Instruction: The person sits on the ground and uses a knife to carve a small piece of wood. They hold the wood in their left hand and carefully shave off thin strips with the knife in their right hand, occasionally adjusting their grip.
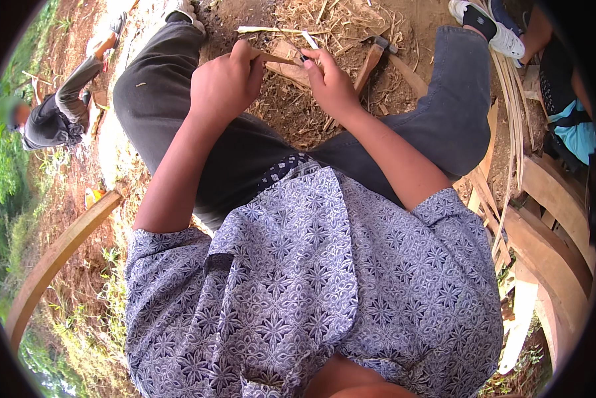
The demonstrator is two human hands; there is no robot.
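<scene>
My left hand (pixel 223 83) is closed around one end of a thin brown wooden stick (pixel 278 59), which points right toward my other hand. My right hand (pixel 333 87) pinches something small and dark at the stick's far end; I cannot make out what it is. A pale flat strip (pixel 310 40) stands out just beyond the right fingertips. Beneath both hands a light wooden block (pixel 286 52) lies on the ground, partly covered by the stick. A hammer-like tool with a dark metal head (pixel 385 45) rests to the right of my right hand.
Wood shavings (pixel 351 20) litter the dirt between my legs. Long thin strips (pixel 510 93) and curved wooden pieces (pixel 543 245) lie at the right, near another person's arm. A curved beam (pixel 59 255) rises at the left; a person (pixel 52 119) sits farther off.
</scene>
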